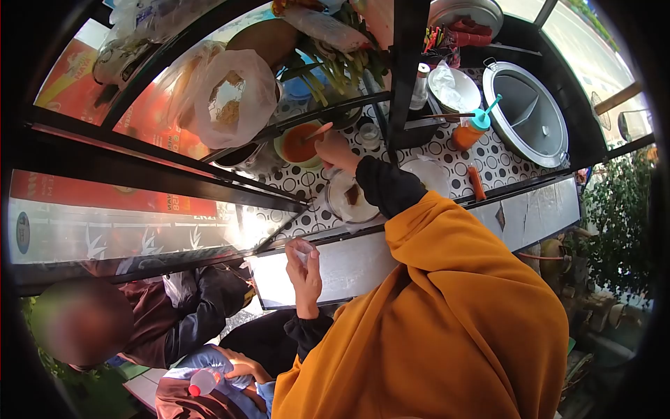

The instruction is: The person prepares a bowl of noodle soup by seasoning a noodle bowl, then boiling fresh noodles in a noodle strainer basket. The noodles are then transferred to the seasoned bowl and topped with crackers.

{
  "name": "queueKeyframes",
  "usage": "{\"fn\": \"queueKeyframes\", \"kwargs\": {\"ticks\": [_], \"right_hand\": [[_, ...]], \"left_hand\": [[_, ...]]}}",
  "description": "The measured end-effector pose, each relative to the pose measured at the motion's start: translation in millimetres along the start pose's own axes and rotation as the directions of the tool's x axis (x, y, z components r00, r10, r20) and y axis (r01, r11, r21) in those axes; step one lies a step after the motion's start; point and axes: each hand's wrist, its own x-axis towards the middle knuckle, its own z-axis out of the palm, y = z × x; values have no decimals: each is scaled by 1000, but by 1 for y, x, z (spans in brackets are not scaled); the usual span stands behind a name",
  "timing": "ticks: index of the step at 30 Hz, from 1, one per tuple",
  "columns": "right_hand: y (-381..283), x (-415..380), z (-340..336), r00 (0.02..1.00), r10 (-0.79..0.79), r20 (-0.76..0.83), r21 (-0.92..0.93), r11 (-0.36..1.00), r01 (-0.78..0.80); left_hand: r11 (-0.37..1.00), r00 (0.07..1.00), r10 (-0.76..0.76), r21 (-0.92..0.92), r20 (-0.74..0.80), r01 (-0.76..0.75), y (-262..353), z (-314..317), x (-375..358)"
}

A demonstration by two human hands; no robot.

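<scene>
My right hand (pixel 336 150) reaches over the counter, its fingers closed at the edge of a bowl of orange-red sauce (pixel 300 144). A pale spoon handle (pixel 319 130) seems to rest in that hand, partly hidden by the fingers. Just below my right wrist sits a pale round plate (pixel 342 209) lined with clear plastic, with a patch of brown sauce (pixel 353 195) on it. My left hand (pixel 305 278) is raised in front of the counter's edge, thumb and fingers closed on a small clear plastic bag (pixel 302 250).
Black cart frame bars (pixel 394 77) cross the counter. To the right stand an orange sauce bottle (pixel 464 136), a white bowl (pixel 455 91) and a large metal pot (pixel 530 115). A plastic bag of food (pixel 234 101) hangs at left. Seated people (pixel 209 307) are at lower left.
</scene>
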Motion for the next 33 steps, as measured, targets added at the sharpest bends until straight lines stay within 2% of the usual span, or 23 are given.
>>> {"fn": "queueKeyframes", "kwargs": {"ticks": [3, 5, 6, 8, 10, 14, 17, 20, 22, 26, 28, 31, 33], "right_hand": [[-6, -39, -34, 998, -55, 37, -40, 998, 56], [-6, -85, -67, 1000, -16, 13, 107, 994, 15], [-5, -108, -83, 1000, -5, 6, 181, 984, 3], [4, -154, -124, 1000, 9, -29, 155, 988, -4], [18, -197, -166, 989, 141, -44, 208, 969, -129], [76, -266, -236, 941, 288, -180, 137, 954, -266], [122, -299, -264, 877, 387, -284, 98, 922, -375], [184, -306, -271, 835, 462, -298, 225, 884, -409], [210, -301, -267, 842, 454, -291, 272, 883, -382], [232, -286, -253, 859, 420, -293, 292, 895, -338], [237, -272, -250, 863, 411, -294, 231, 907, -353], [264, -243, -244, 853, 291, -432, 69, 954, -290], [265, -227, -251, 841, 257, -476, 45, 962, -268]], "left_hand": [[995, 999, 36, -95, 19, -34, 8, 8, 6], [989, 998, -26, -144, 54, 33, 19, 18, 9], [991, 996, 23, -135, 82, -12, 19, 25, 12], [991, 984, 87, -119, 156, -69, 21, 42, 17], [991, 961, 108, -99, 253, -85, 28, 62, 18], [999, 892, 8, -38, 451, 10, 49, 114, 13], [999, 826, 34, -24, 563, -24, 55, 156, 5], [1000, 796, 23, -27, 604, -8, 63, 193, -7], [1000, 783, 13, -24, 622, 3, 69, 214, -14], [992, 794, 40, 71, 606, -104, 70, 240, -20], [986, 817, 36, 114, 576, -124, 64, 248, -20], [963, 839, 90, 169, 537, -212, 53, 257, -17], [945, 842, 129, 192, 524, -264, 47, 264, -14]]}}
